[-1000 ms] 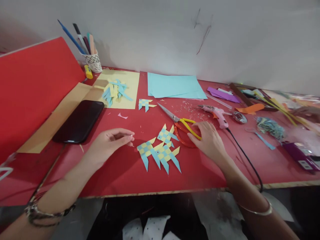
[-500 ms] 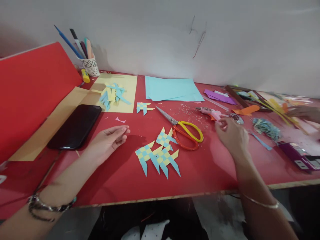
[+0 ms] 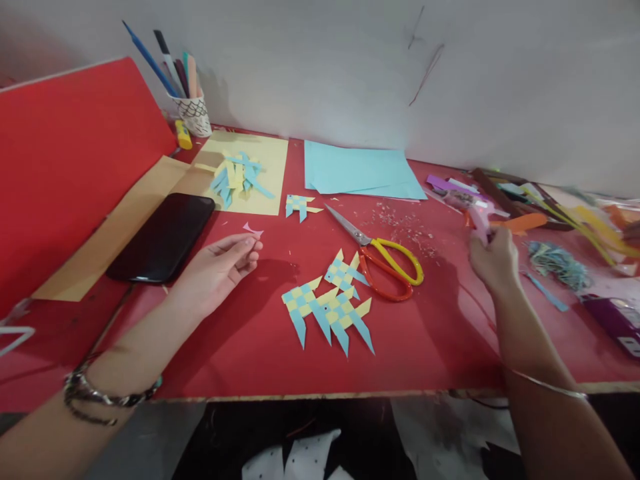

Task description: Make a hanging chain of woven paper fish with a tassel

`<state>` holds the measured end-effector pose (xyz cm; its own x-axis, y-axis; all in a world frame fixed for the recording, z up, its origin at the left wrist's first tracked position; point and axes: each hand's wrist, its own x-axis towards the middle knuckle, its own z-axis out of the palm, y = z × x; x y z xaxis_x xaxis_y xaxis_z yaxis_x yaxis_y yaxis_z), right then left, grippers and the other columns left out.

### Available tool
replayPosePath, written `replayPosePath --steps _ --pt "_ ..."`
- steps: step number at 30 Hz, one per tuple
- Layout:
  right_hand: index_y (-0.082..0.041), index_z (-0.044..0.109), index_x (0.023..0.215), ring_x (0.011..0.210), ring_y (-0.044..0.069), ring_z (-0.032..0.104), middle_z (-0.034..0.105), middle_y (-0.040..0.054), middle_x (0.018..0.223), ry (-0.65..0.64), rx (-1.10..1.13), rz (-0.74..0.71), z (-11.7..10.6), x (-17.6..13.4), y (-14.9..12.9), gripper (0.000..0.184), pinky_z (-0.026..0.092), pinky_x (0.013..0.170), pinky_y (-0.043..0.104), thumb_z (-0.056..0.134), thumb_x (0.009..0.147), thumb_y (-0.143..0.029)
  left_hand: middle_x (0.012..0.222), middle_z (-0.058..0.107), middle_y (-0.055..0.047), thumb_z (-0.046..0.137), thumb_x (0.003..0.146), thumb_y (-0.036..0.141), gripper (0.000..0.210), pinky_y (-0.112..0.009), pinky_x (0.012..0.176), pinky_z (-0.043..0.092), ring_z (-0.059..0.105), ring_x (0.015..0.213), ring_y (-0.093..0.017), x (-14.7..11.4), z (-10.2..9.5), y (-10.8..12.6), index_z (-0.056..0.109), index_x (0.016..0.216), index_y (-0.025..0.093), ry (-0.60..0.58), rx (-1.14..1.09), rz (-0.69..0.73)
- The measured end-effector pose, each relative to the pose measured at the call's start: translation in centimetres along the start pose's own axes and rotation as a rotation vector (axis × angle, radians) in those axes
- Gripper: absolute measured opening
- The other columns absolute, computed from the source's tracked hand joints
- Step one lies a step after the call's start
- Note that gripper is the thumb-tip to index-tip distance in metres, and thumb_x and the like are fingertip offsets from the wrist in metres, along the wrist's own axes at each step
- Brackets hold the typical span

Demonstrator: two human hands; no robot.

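Observation:
My right hand [image 3: 496, 263] is closed around the handle of a pink glue gun [image 3: 481, 219], its nozzle pointing left and slightly blurred. Above the table at left, my left hand [image 3: 215, 272] pinches thumb and forefinger together; what lies between them, if anything, is too small to see. Just beyond those fingertips is a curved pink paper scrap [image 3: 253, 230]. Between my hands lie woven blue-and-yellow paper fish [image 3: 345, 313], close together, and scissors [image 3: 390, 260] with yellow and red handles. A smaller woven paper piece [image 3: 299, 204] sits behind them.
A black phone [image 3: 163, 237] lies at left beside a red board [image 3: 75, 167]. Blue paper sheets [image 3: 360, 170], a yellow sheet [image 3: 273, 170] with woven strips and a pen cup [image 3: 195, 117] stand along the wall. A yarn bundle [image 3: 559, 263] and another person's hand [image 3: 633, 233] are at right.
My right hand has lifted the glue gun off the table. My left hand keeps its pinch. The view has shifted, and the other person's hand has moved toward the right edge.

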<state>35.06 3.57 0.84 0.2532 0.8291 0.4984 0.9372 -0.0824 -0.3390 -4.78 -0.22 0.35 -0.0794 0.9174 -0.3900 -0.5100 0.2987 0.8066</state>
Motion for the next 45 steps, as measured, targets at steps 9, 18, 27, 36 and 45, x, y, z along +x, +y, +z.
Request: replayPosePath --steps 9,18,27,36,45 --pt "-0.022 0.049 0.091 0.057 0.016 0.047 0.053 0.0025 0.072 -0.147 0.156 -0.241 -0.8 -2.4 -9.5 0.02 0.037 0.053 0.029 0.043 0.075 -0.033 0.061 0.065 0.003 0.054 0.077 0.003 0.02 -0.01 0.051 0.048 0.054 0.049 -0.001 0.5 -0.3 0.1 0.066 0.064 0.012 -0.009 -0.028 0.024" --pt "-0.018 0.048 0.098 0.069 0.019 0.055 0.06 0.007 0.084 -0.381 0.166 -0.496 1.8 -6.7 -12.0 0.029 0.041 0.057 0.029 0.044 0.077 -0.039 0.058 0.063 0.004 0.056 0.074 0.004 0.016 -0.009 0.048 0.047 0.052 0.047 -0.001 0.9 -0.4 0.2 0.064 0.063 0.012 0.04 -0.095 0.029" --pt "-0.019 0.049 0.094 0.064 0.017 0.055 0.06 0.0055 0.081 -0.327 0.179 -0.448 2.4 -7.7 -12.5 0.043 0.041 0.053 0.028 0.054 0.07 -0.054 0.058 0.059 0.004 0.054 0.076 0.006 0.015 -0.011 0.049 0.047 0.05 0.046 -0.001 1.0 -0.6 0.2 0.062 0.065 0.012 0.027 -0.069 0.007" --pt "-0.021 0.048 0.09 0.059 0.016 0.052 0.058 0.0023 0.074 -0.184 0.174 -0.332 1.9 -7.4 -12.7 0.034 0.039 0.051 0.027 0.053 0.07 -0.047 0.059 0.058 0.002 0.06 0.068 0.013 0.009 -0.012 0.046 0.042 0.045 0.046 -0.003 0.5 -0.6 -0.7 0.068 0.064 0.017 -0.208 0.312 -0.038" --pt "-0.02 0.047 0.09 0.062 0.017 0.053 0.058 0.0033 0.074 -0.188 0.173 -0.341 1.8 -7.5 -12.7 0.036 0.038 0.052 0.027 0.052 0.071 -0.05 0.049 0.056 -0.001 0.067 0.063 0.03 0.014 -0.021 0.054 0.047 0.051 0.051 -0.01 -0.6 0.5 -1.2 0.073 0.073 0.023 -0.467 0.546 -0.082"
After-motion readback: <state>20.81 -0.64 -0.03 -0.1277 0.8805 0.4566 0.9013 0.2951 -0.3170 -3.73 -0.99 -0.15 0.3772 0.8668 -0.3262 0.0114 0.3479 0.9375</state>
